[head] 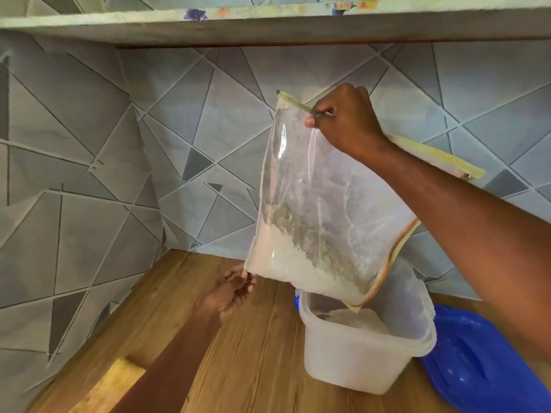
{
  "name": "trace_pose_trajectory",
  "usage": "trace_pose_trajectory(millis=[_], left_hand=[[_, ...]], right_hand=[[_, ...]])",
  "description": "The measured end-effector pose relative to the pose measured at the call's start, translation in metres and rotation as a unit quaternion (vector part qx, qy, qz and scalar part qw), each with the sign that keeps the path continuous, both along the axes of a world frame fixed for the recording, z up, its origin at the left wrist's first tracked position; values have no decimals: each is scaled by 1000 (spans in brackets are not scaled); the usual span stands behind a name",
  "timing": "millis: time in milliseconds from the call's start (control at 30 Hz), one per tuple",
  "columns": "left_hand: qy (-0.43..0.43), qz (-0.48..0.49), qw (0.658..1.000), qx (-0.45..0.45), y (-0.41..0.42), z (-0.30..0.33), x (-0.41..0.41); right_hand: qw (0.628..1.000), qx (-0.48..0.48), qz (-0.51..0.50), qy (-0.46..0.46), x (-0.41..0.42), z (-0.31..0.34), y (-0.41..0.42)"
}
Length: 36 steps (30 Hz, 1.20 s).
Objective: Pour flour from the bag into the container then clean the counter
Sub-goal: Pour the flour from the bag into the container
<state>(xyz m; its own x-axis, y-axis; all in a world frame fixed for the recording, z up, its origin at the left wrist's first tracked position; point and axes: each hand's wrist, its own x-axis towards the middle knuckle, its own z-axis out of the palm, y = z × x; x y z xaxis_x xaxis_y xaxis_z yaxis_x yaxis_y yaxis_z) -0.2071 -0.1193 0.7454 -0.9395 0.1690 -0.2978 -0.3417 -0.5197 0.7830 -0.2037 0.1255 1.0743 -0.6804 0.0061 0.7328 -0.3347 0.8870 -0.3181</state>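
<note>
Wooden counter point(238, 353), grey geometric-tile walls. Near edge: yellow sponge point(119, 380), partly hidden by forearm. Left hand point(229, 293) pinching bag point(316, 204) bottom corner. Container point(357, 353) under bag's lowest corner, holding flour; blue lid point(483, 362) cut off. Right hand point(346, 120) gripping bag's top seam.

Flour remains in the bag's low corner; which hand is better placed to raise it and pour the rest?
Left, probably. The left hand already pinches the flour-heavy corner of the bag, so lifting it would tip flour toward the corner over the container. The right hand has its grip on the top edge, steadying.
</note>
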Motion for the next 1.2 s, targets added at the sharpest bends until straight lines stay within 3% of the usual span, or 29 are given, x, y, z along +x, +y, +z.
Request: trace_pose_trajectory(millis=[200, 533, 700, 833, 1100, 1200], left_hand=[[-1, 91, 995, 45, 17, -4, 0], [63, 174, 979, -84, 30, 46, -12], [104, 167, 972, -127, 39, 69, -22], [124, 188, 958, -176, 50, 81, -25], [118, 218, 942, -227, 71, 93, -28], [114, 231, 933, -252, 76, 97, -29]], right_hand=[[999, -36, 8, 1, 4, -6, 16], [988, -146, -28, 47, 16, -21, 65], [985, -156, -11, 69, 24, -23, 88], [992, -121, -9, 29, 24, -24, 106], [990, -128, -10, 55, 24, -26, 124], [995, -89, 12, 37, 25, -26, 123]])
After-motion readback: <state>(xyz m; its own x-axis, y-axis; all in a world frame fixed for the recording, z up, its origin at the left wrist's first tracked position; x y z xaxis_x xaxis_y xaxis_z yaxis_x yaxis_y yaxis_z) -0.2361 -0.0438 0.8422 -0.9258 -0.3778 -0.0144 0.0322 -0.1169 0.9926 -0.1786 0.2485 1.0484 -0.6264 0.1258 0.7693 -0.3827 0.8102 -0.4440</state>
